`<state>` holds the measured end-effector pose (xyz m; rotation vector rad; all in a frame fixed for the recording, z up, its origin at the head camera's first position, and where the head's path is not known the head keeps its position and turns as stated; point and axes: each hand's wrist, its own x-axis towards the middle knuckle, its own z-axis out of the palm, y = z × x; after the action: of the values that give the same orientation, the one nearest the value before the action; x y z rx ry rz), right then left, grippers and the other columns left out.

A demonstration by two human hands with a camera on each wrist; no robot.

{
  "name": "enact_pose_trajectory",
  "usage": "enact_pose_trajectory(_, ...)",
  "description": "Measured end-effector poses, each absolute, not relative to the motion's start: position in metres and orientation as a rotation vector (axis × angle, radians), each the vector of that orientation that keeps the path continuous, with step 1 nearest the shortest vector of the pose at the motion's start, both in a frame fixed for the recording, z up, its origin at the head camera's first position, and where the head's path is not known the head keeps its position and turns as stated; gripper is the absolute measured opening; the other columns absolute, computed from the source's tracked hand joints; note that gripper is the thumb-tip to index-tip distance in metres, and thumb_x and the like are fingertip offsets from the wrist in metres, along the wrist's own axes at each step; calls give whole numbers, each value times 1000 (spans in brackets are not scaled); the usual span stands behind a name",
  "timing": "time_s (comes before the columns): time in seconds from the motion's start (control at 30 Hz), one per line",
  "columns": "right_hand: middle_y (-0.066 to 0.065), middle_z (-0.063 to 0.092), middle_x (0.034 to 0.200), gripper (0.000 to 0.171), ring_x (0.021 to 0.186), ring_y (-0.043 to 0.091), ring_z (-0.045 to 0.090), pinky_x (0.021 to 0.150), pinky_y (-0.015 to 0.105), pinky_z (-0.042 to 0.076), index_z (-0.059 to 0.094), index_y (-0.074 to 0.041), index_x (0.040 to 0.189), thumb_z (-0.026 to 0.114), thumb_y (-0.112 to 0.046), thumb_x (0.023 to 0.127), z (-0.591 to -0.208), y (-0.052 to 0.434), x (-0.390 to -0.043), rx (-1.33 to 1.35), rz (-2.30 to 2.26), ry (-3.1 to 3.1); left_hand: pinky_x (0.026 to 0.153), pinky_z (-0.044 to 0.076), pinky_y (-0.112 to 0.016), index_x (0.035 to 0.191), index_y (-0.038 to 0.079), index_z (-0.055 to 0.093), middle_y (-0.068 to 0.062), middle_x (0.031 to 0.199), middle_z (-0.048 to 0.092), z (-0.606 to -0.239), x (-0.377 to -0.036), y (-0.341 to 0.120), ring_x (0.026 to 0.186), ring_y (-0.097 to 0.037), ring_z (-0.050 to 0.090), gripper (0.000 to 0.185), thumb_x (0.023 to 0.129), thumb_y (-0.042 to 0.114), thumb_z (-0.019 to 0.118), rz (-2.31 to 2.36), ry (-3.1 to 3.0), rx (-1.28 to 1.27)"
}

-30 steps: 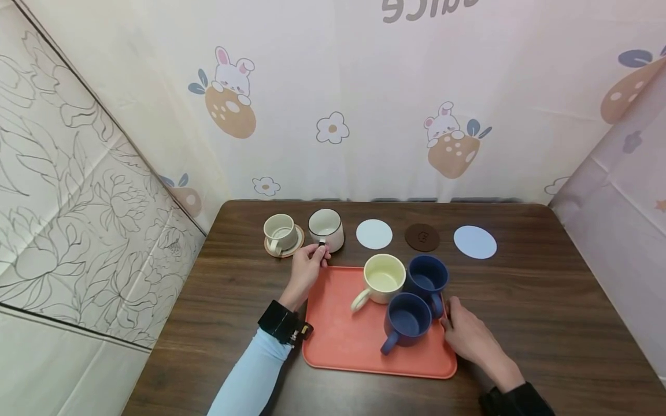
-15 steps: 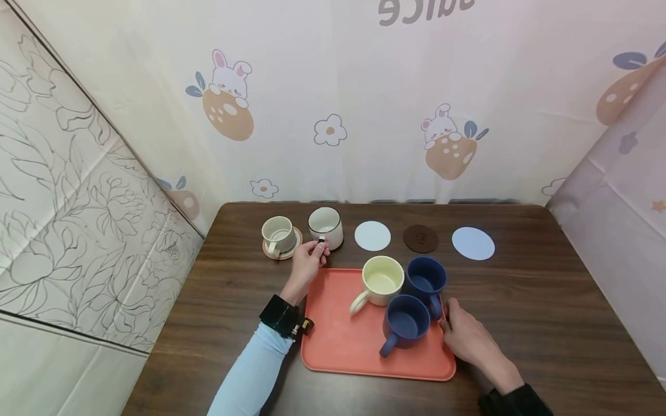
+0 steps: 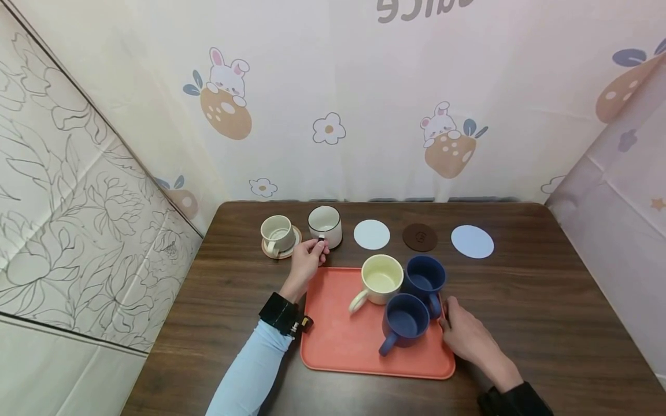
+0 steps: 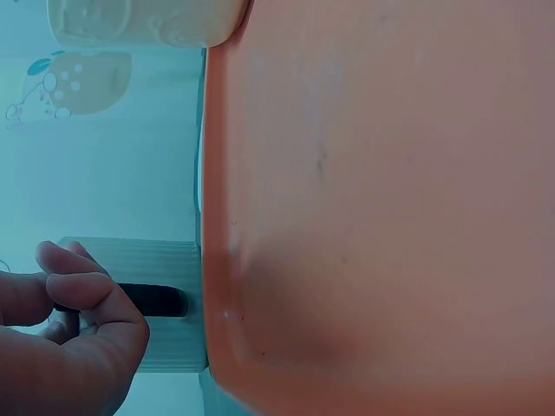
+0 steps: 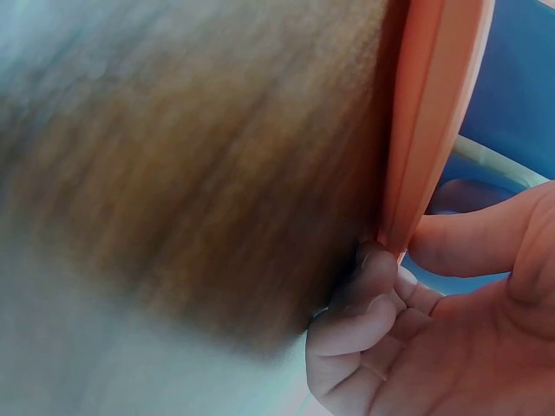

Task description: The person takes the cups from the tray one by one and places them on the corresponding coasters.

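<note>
An orange tray (image 3: 338, 335) lies on the dark wooden table (image 3: 546, 312). On it stand a cream mug (image 3: 382, 279) and two dark blue mugs (image 3: 426, 277) (image 3: 404, 321). My left hand (image 3: 308, 259) pinches the black handle (image 4: 152, 300) of a white black-rimmed mug (image 3: 325, 225) standing behind the tray's far left corner. My right hand (image 3: 465, 338) grips the tray's right rim (image 5: 429, 130), thumb on top and fingers curled beneath it.
A small cream cup (image 3: 277, 233) sits on a tan coaster at the back left. Along the back lie a white coaster (image 3: 372, 234), a brown coaster (image 3: 419, 237) and a pale blue coaster (image 3: 472, 241). Patterned fabric walls close in on three sides.
</note>
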<state>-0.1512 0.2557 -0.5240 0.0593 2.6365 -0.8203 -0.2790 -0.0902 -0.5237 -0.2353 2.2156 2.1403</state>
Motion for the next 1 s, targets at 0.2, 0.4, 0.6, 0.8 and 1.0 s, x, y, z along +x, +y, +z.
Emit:
enact_pose_trajectory(0.2,12,54,91,25,77,26,56,65,40,47,46,7,122,57,-7,104,-523,255,-152,68,-831,2627,67,50,-22,118,-13,70,-8,86,66,-523,-280,-90,70,-11,56,27,109,8,57,2149,2224,-216)
enact_pose_trajectory(0.4,12,54,90,24,76,25,55,65,39,47,46,6,121,57,-8,105,-522,254,-152,76,-820,2619,67,49,-23,120,-14,69,-9,88,68,-524,-279,-93,70,-11,55,29,110,10,56,2149,2179,-173)
enact_pose_trajectory(0.6,12,54,91,25,77,25,55,65,39,47,45,6,122,56,-8,105,-523,255,-151,76,-812,2617,69,48,-25,123,-13,68,-5,88,69,-525,-280,-99,70,-11,54,30,110,12,56,2149,2077,-138)
enact_pose_trajectory(0.8,12,53,90,25,76,26,55,65,40,47,45,7,122,56,-7,105,-522,255,-151,62,-808,2623,64,44,-23,122,-12,68,-3,87,70,-525,-283,-102,68,-10,53,30,110,13,56,2141,2032,-150)
enact_pose_trajectory(1.0,12,54,91,26,77,26,55,66,40,47,44,8,122,57,-6,104,-522,254,-153,46,-795,2621,62,42,-23,123,-10,68,-3,91,71,-522,-282,-106,68,-11,52,32,111,17,55,2123,1991,-135)
